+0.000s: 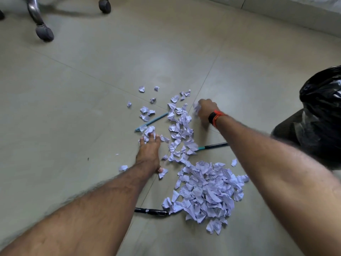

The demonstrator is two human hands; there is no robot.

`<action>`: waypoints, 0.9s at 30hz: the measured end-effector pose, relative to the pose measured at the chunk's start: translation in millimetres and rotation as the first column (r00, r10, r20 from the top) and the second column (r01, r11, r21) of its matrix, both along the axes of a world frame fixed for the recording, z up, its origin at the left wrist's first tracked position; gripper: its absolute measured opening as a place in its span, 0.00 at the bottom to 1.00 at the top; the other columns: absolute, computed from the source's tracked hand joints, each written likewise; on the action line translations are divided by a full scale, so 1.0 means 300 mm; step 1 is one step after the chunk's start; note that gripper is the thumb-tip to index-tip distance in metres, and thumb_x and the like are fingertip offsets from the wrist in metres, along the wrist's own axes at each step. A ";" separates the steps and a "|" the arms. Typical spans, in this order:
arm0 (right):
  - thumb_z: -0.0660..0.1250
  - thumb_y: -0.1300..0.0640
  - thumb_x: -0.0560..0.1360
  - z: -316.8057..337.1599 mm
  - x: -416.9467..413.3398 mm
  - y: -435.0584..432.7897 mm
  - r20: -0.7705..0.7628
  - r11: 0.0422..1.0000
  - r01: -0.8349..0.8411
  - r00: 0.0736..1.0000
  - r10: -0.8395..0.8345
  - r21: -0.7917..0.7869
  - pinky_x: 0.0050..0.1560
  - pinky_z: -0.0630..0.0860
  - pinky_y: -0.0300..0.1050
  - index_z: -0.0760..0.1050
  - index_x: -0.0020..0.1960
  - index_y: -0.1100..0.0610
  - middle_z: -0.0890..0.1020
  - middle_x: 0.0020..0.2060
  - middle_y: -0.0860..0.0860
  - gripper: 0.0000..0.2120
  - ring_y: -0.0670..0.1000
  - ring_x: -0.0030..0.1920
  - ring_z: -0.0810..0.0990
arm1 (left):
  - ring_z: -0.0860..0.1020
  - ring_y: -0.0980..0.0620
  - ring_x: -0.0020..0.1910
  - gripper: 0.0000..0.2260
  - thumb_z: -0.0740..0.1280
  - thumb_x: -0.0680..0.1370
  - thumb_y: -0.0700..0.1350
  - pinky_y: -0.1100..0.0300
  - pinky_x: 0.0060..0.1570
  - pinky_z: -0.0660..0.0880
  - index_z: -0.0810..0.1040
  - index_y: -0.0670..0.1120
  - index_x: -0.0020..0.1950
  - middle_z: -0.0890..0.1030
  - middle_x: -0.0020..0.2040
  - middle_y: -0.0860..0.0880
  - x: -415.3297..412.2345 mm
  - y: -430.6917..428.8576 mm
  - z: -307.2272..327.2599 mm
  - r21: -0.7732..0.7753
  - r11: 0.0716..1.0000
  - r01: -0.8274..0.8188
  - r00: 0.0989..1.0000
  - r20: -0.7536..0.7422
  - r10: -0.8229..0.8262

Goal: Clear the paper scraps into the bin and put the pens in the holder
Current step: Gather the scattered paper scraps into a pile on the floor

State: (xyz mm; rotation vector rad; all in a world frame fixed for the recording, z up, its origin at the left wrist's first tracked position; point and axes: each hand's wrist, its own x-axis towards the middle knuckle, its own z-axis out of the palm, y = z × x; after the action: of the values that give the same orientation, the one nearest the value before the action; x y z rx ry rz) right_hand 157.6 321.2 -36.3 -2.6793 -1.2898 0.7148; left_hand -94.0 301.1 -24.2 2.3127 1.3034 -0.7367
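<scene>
Torn white paper scraps lie in a heap on the floor, with a looser trail running away from me. My left hand rests flat on the floor, fingertips on a few scraps. My right hand is curled on a small clump of scraps at the trail's far right. A light blue pen lies beyond my left hand. A black pen with a teal tip pokes out under my right forearm. Another black pen lies near the heap's left edge. The bin with a black liner stands at the right.
The floor is grey tile. An office chair's chrome legs and castors stand at the far left. A wall base runs along the top right. No pen holder is in view.
</scene>
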 end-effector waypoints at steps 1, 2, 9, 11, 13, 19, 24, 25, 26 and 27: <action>0.60 0.58 0.79 -0.008 -0.056 -0.009 0.017 0.999 -0.042 0.999 0.042 0.027 0.63 0.72 0.53 0.73 0.65 0.60 0.73 0.63 0.62 0.16 0.64 0.62 0.73 | 0.43 0.36 0.78 0.58 0.80 0.65 0.51 0.49 0.75 0.54 0.41 0.45 0.79 0.39 0.80 0.45 0.000 0.002 0.005 -0.008 1.000 0.002 1.000 0.002 -0.002; 0.61 0.59 0.78 -0.015 -0.114 -0.026 0.015 0.994 -0.091 0.996 0.090 0.061 0.62 0.72 0.52 0.75 0.63 0.59 0.74 0.61 0.61 0.15 0.63 0.61 0.74 | 0.43 0.36 0.78 0.58 0.80 0.65 0.51 0.50 0.75 0.54 0.41 0.45 0.79 0.39 0.80 0.45 0.001 0.003 0.011 -0.007 1.000 0.007 1.000 0.002 -0.007; 0.56 0.70 0.72 -0.013 -0.124 -0.009 0.052 0.947 -0.086 0.996 0.073 0.311 0.60 0.74 0.53 0.75 0.64 0.53 0.75 0.62 0.56 0.25 0.59 0.64 0.72 | 0.43 0.37 0.78 0.58 0.79 0.66 0.51 0.50 0.75 0.54 0.38 0.44 0.79 0.39 0.79 0.44 0.010 -0.003 0.038 -0.002 1.000 0.006 1.000 -0.025 -0.006; 0.57 0.70 0.73 -0.014 -0.063 0.070 0.038 0.958 -0.121 0.993 0.115 0.260 0.67 0.68 0.53 0.70 0.70 0.53 0.69 0.70 0.57 0.28 0.60 0.70 0.64 | 0.43 0.38 0.78 0.57 0.78 0.67 0.51 0.50 0.75 0.54 0.38 0.44 0.79 0.39 0.79 0.44 0.012 -0.004 0.044 0.007 1.000 0.018 0.999 -0.034 -0.018; 0.58 0.70 0.73 -0.019 -0.030 0.153 0.033 0.967 -0.206 0.979 0.203 0.148 0.72 0.62 0.56 0.62 0.75 0.50 0.59 0.76 0.57 0.33 0.61 0.75 0.55 | 0.44 0.38 0.78 0.57 0.78 0.67 0.51 0.50 0.75 0.53 0.38 0.44 0.79 0.39 0.79 0.45 0.012 -0.001 0.043 0.008 1.000 0.022 0.999 -0.027 -0.022; 0.54 0.72 0.73 -0.038 -0.073 0.209 -0.018 0.932 -0.361 0.932 0.362 0.020 0.69 0.68 0.57 0.67 0.72 0.49 0.69 0.68 0.57 0.33 0.63 0.70 0.65 | 0.44 0.38 0.78 0.58 0.79 0.65 0.51 0.50 0.74 0.56 0.39 0.45 0.79 0.38 0.80 0.47 0.011 0.001 0.037 -0.015 1.000 -0.015 1.000 -0.018 0.015; 0.54 0.73 0.73 -0.016 -0.202 0.019 0.028 0.917 -0.388 0.922 0.387 0.089 0.62 0.73 0.54 0.74 0.66 0.51 0.72 0.65 0.56 0.29 0.60 0.64 0.71 | 0.44 0.40 0.78 0.57 0.79 0.66 0.52 0.50 0.75 0.53 0.39 0.42 0.79 0.40 0.80 0.43 0.016 -0.001 0.066 0.023 0.998 0.050 0.998 -0.049 -0.049; 0.54 0.73 0.73 -0.005 -0.213 -0.006 0.039 0.917 -0.385 0.923 0.383 0.102 0.59 0.74 0.53 0.75 0.65 0.51 0.73 0.64 0.55 0.27 0.59 0.62 0.73 | 0.44 0.40 0.78 0.57 0.78 0.67 0.52 0.50 0.75 0.54 0.39 0.42 0.79 0.40 0.80 0.44 0.017 -0.002 0.072 0.026 0.998 0.054 0.997 -0.053 -0.052; 0.55 0.72 0.74 0.003 -0.216 -0.018 0.062 0.921 -0.369 0.929 0.364 0.128 0.56 0.76 0.52 0.75 0.64 0.51 0.74 0.62 0.55 0.26 0.59 0.59 0.75 | 0.44 0.40 0.78 0.56 0.78 0.67 0.52 0.50 0.74 0.55 0.40 0.43 0.79 0.40 0.80 0.44 0.017 -0.003 0.076 0.023 0.999 0.050 0.997 -0.054 -0.048; 0.56 0.72 0.73 0.012 -0.212 -0.018 0.086 0.925 -0.344 0.939 0.334 0.162 0.53 0.77 0.52 0.75 0.62 0.51 0.74 0.60 0.54 0.24 0.58 0.56 0.76 | 0.45 0.40 0.78 0.56 0.78 0.67 0.51 0.50 0.74 0.56 0.40 0.43 0.79 0.40 0.80 0.44 0.018 -0.003 0.077 0.016 0.999 0.041 0.998 -0.052 -0.041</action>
State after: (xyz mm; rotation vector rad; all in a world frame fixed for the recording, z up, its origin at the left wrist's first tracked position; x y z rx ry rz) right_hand 93.9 315.9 -32.7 -2.3786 -1.7689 0.5266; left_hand -88.7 300.3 -1.0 2.3546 1.2924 -0.8067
